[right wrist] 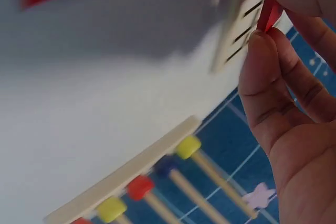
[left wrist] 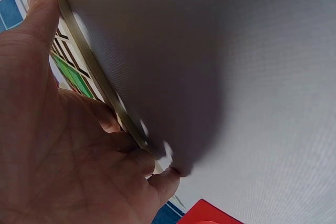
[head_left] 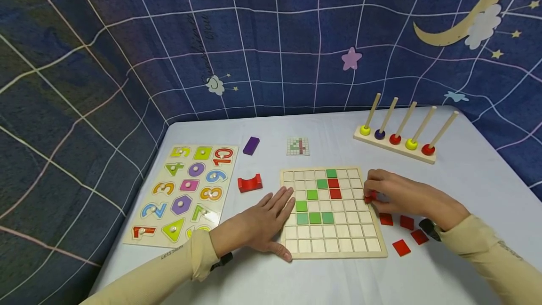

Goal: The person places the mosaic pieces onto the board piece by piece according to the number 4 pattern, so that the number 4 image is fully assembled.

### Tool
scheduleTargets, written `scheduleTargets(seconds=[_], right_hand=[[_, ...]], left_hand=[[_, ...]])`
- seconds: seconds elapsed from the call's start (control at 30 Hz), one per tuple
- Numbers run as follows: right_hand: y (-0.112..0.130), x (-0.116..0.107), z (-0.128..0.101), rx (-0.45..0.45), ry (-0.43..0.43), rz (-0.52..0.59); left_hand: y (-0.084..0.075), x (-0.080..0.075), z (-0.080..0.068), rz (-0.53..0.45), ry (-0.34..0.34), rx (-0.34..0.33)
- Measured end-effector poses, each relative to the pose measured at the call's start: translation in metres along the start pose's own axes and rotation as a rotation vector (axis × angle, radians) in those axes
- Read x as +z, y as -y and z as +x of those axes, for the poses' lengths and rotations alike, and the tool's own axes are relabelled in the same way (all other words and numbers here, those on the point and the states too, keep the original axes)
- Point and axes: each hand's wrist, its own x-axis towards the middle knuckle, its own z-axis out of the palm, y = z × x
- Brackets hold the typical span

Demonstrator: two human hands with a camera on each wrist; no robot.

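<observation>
A wooden grid board (head_left: pixel 354 254) lies on the white table, with several green tiles (head_left: pixel 314 218) and two red tiles (head_left: pixel 335 194) in its cells. My left hand (head_left: pixel 267 225) rests along the board's left edge, fingers extended and thumb at the near corner. At the right edge, my right hand (head_left: pixel 398 194) pinches a red square tile (right wrist: pixel 269 12) between thumb and fingertips, tilted on edge in the right wrist view. Several loose red tiles (head_left: pixel 401 247) lie on the table beneath and beside that hand.
Behind the board lies a small pattern card (head_left: pixel 298 146). To the left are a red arched block (head_left: pixel 250 183), a purple block (head_left: pixel 251 146) and a number-and-shape puzzle board (head_left: pixel 163 222). A peg stand (head_left: pixel 360 135) with colored beads stands at the back right.
</observation>
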Motion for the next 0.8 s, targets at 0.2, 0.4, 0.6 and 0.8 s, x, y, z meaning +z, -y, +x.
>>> scheduleTargets(seconds=[0.2, 0.4, 0.6, 0.8], right_hand=[[0.015, -0.002, 0.020, -0.110, -0.034, 0.013], [0.027, 0.001, 0.041, -0.171, -0.045, 0.026], [0.033, 0.015, 0.055, -0.163, 0.011, 0.095], [0.034, 0.026, 0.057, -0.165, 0.002, 0.119]], left_hand=[[0.000, -0.001, 0.000, 0.005, 0.010, -0.002], [0.000, 0.000, 0.001, 0.000, 0.019, -0.010], [0.000, 0.001, 0.000, 0.000, 0.013, -0.010], [0.001, 0.000, -0.001, 0.005, 0.005, -0.003]])
